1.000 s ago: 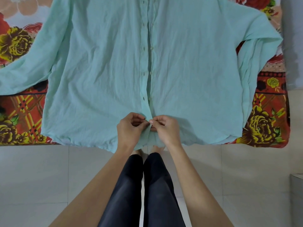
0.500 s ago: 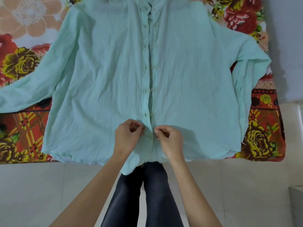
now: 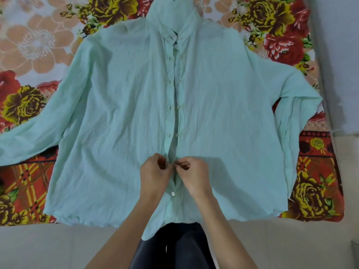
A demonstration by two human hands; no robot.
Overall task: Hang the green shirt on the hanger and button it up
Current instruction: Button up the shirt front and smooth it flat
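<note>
The green shirt (image 3: 120, 121) lies front-up and spread flat on a floral bedsheet (image 3: 31, 47), collar at the far end and hem at the near edge, both sleeves thrown out to left and right. Laid this way, the two front edges sit side by side down the middle, so each button meets its hole without the cloth sagging or twisting. A dark sliver shows at the collar opening; it may be the hanger, but that cannot be confirmed.

Near the hem, one white button (image 3: 172, 193) looks already fastened. Above the hands the front edges stand slightly apart, with the buttonholes in a row on the left edge and the small buttons on the right, so those appear still open.

Both forearms reach in from the near edge and converge on the centre line. The left hand (image 3: 155, 172) pinches the left front edge between thumb and forefinger, the other fingers curled in. The right hand (image 3: 192, 171) pinches the right edge just opposite, fingertips almost touching those of the left hand. The button they seem to be working on is hidden between the fingertips, so whether it is through the hole is unclear.
</note>
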